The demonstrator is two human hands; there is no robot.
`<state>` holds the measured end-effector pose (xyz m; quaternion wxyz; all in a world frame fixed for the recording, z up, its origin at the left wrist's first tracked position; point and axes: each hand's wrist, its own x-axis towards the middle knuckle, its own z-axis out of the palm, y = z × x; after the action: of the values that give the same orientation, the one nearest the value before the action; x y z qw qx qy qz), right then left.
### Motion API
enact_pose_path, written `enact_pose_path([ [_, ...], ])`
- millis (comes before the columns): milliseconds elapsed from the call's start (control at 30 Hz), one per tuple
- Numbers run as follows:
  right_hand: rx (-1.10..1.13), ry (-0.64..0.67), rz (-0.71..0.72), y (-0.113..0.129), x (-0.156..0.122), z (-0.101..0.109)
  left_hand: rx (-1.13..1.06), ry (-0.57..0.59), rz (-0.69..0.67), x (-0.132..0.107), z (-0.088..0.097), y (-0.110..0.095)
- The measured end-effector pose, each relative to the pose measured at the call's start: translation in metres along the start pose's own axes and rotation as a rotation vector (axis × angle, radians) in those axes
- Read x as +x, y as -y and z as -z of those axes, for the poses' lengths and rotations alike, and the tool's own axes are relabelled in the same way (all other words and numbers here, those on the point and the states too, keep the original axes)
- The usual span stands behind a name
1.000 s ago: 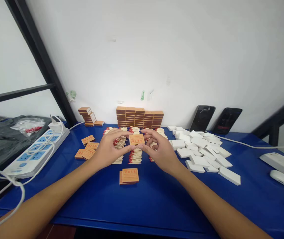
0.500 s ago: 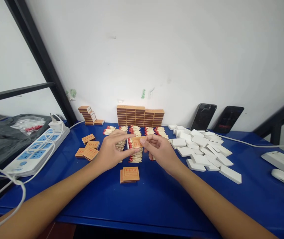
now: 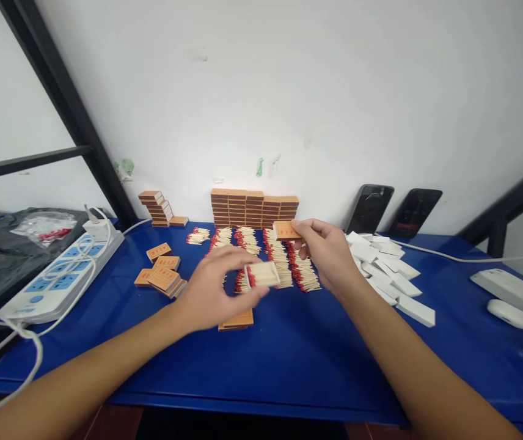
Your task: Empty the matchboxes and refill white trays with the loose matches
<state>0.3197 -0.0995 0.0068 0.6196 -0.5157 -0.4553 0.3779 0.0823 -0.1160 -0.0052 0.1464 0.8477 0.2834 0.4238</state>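
Observation:
My left hand (image 3: 218, 287) grips a small white matchbox tray (image 3: 264, 274) by its edges, over the front of the match rows. Red-headed matches lie inside the tray. To its upper right, my right hand (image 3: 323, 247) pinches an orange matchbox sleeve (image 3: 285, 230) between thumb and fingers, apart from the tray. Rows of loose matches (image 3: 280, 263) spread on the blue table (image 3: 289, 366) beneath both hands. A small pile of orange matchbox sleeves (image 3: 238, 319) lies just below the left hand, partly hidden by it.
Stacked matchboxes (image 3: 255, 209) line the wall, with a smaller stack (image 3: 156, 208) farther left. More orange sleeves (image 3: 165, 275) lie left, beside a power strip (image 3: 60, 275) with cables. White trays (image 3: 385, 269) heap at right. Two phones (image 3: 369, 211) lean on the wall behind them.
The tray and sleeve, together before, are now apart. My right hand has moved up and right with the sleeve; my left hand has come lower and nearer with the tray. The view has shifted slightly.

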Motion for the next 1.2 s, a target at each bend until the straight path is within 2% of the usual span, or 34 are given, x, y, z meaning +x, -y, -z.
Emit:
enact_pose_path([
  [133,-0.042,-0.043,0.002,-0.004,0.007,0.003,0.043,0.197,-0.152,-0.012,-0.012,-0.018],
  [300,-0.137,-0.026,0.004,-0.005,0.007,0.003,0.151,0.381,-0.259,-0.022,-0.024,-0.011],
  [400,-0.201,0.045,0.005,-0.002,0.006,0.005,0.179,0.414,-0.258,-0.019,-0.018,-0.006],
  [533,-0.316,0.219,-0.043,0.004,0.004,0.011,0.200,0.502,-0.177,-0.003,0.013,-0.003],
  [633,-0.432,0.466,-0.034,0.011,0.000,0.017,0.301,0.603,-0.038,0.006,0.038,0.000],
  [700,-0.516,0.655,-0.021,0.014,-0.002,0.020,0.319,0.663,0.026,0.009,0.046,0.001],
  [767,-0.579,0.758,-0.043,0.016,-0.004,0.022,0.309,0.700,0.050,0.008,0.046,0.002],
  [967,-0.758,0.868,-0.142,0.010,-0.006,0.022,0.233,0.666,0.061,0.009,0.042,0.001],
  [1033,-0.838,0.874,-0.069,0.009,-0.008,0.021,0.228,0.622,0.061,0.011,0.043,0.003],
  [1100,-0.872,0.811,0.076,0.009,-0.011,0.017,0.246,0.537,0.048,0.012,0.043,0.006],
  [1133,-0.844,0.769,0.136,0.009,-0.013,0.013,0.259,0.481,0.035,0.012,0.042,0.008],
  [1200,-0.680,0.701,0.166,0.009,-0.018,0.004,0.282,0.351,0.000,0.012,0.038,0.013],
])
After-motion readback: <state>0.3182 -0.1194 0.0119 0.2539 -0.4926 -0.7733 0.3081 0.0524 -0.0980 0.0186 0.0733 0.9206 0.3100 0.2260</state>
